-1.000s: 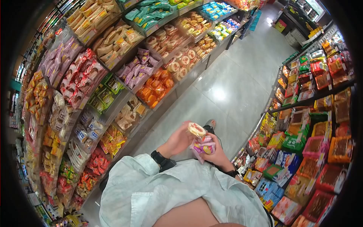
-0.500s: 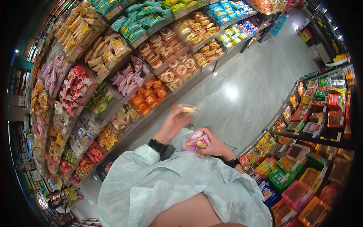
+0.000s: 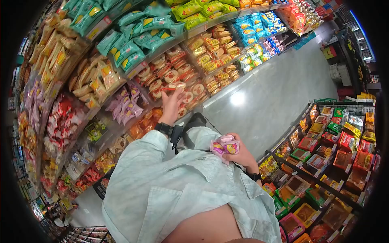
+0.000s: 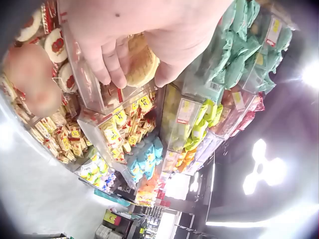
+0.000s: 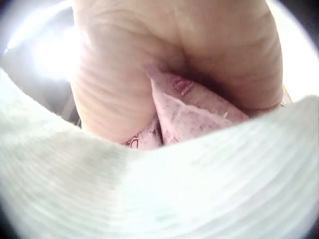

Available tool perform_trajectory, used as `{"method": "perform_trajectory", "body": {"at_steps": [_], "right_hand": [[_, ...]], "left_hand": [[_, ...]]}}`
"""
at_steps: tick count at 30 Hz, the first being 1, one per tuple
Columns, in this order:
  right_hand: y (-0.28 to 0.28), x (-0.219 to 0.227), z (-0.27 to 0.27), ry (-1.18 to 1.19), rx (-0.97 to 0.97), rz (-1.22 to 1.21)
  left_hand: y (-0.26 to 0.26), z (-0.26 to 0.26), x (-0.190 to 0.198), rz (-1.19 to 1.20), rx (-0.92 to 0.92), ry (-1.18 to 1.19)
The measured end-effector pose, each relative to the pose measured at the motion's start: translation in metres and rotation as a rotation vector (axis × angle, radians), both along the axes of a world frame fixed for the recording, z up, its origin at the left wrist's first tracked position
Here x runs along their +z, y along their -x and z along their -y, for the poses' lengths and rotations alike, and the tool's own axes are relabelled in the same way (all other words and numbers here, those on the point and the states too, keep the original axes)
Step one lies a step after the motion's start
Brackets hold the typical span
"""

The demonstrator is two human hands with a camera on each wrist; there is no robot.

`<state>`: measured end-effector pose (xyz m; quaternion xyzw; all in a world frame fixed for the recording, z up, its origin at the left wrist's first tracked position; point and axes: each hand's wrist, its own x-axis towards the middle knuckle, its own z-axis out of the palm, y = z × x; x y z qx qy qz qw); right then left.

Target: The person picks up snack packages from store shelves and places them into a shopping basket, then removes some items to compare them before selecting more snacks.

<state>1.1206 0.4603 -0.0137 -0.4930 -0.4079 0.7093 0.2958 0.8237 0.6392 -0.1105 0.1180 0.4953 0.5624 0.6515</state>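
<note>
we'd handle the round cake point(image 4: 142, 62) lightly above the round packs point(image 3: 198, 90), fingertips clear of the bin divider point(image 4: 87, 93), wrapper uncrushed. cake is at the bins; whether it touches, we can't tell. left grip point(image 3: 172, 107): narrow, thumb and fingers pinching it. right grip point(image 3: 242, 155): curled round pink packets point(image 3: 223, 147).

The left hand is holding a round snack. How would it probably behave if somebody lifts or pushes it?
The round snack probably stays fairly stiff, as it shows no sag in the left hand. It is likely light, since thumb and fingers alone seem to hold it. Its rounded edge suggests it might roll if stood upright.
</note>
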Motion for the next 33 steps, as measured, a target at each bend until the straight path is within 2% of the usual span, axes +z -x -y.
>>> {"method": "perform_trajectory", "body": {"at_steps": [1,2,5,6,8,10,14,17,20,23,26,29,33], "right_hand": [[0.001,-0.002,-0.013,0.011,-0.013,-0.005],[0.003,-0.005,-0.024,0.024,-0.026,-0.011],[0.007,-0.012,-0.052,0.029,-0.027,-0.010],[0.007,-0.010,-0.060,0.039,-0.041,-0.009],[0.007,-0.006,-0.077,0.043,-0.071,-0.007],[0.004,-0.008,-0.092,0.045,-0.096,-0.017],[-0.001,-0.005,-0.122,0.063,-0.121,-0.050],[-0.007,-0.007,-0.146,0.068,-0.064,-0.020],[-0.017,-0.006,-0.176,0.040,0.051,0.037],[-0.030,-0.010,-0.210,0.028,0.149,0.011],[-0.047,-0.020,-0.247,-0.022,0.196,-0.097],[-0.068,-0.021,-0.290,0.026,0.189,-0.281],[-0.099,-0.015,-0.347,0.110,0.187,-0.328]], "left_hand": [[-0.002,-0.023,0.001,-0.018,0.022,0.026],[0.004,-0.043,-0.019,-0.014,-0.062,-0.057],[-0.011,-0.089,-0.014,-0.095,-0.028,-0.031],[-0.017,-0.099,-0.010,-0.159,0.001,0.054],[-0.017,-0.110,-0.031,-0.130,-0.056,0.084],[-0.020,-0.118,-0.036,-0.097,-0.099,0.131],[-0.027,-0.119,-0.027,-0.152,-0.061,0.147],[-0.024,-0.123,-0.050,-0.202,-0.094,0.147],[-0.027,-0.130,-0.049,-0.227,-0.082,0.199],[-0.026,-0.143,-0.054,-0.253,-0.011,0.246],[-0.020,-0.153,-0.078,-0.218,-0.006,0.310],[-0.031,-0.146,-0.043,-0.225,0.098,0.307],[-0.064,-0.127,0.016,-0.443,0.091,0.278]]}}
